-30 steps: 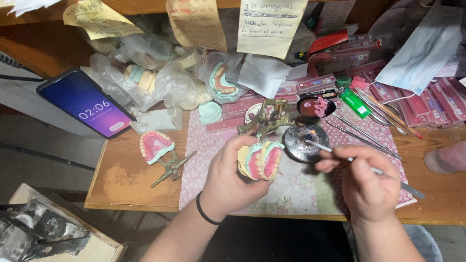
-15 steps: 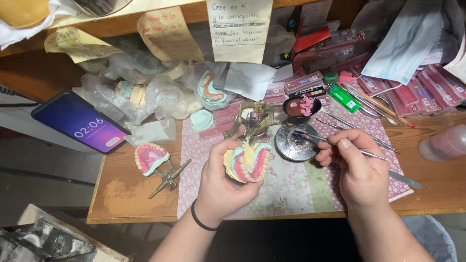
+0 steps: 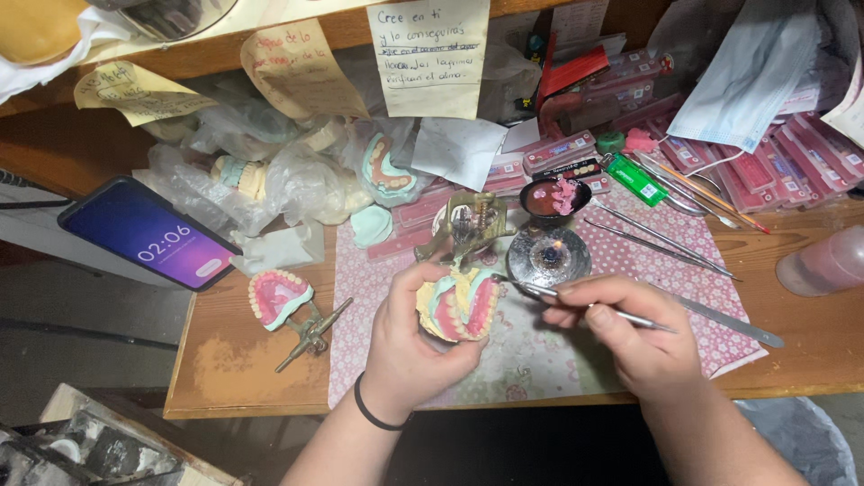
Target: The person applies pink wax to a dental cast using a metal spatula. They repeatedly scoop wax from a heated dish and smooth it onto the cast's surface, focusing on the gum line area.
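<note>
My left hand (image 3: pixel 407 337) grips a denture model (image 3: pixel 459 304) of pink wax, white teeth and yellowish stone, held above the patterned mat (image 3: pixel 531 360). My right hand (image 3: pixel 630 328) pinches a thin metal wax tool (image 3: pixel 585 308) like a pen. Its tip touches the right side of the model. Just behind the tool tip stands a small round metal burner (image 3: pixel 547 256) with a tiny flame. A dark bowl of pink wax (image 3: pixel 554 196) sits behind the burner.
A second denture model on a metal articulator (image 3: pixel 286 306) lies left of the mat. A lit phone (image 3: pixel 148 232) rests at the far left. Metal instruments (image 3: pixel 666 241), a green lighter (image 3: pixel 635 178), bagged casts (image 3: pixel 297 180) and red boxes (image 3: pixel 765 171) crowd the back. A pink bottle (image 3: pixel 823 261) stands right.
The view has shifted slightly. My right hand has drawn the tool tip back from the burner to the side of the model. My left hand keeps holding the model.
</note>
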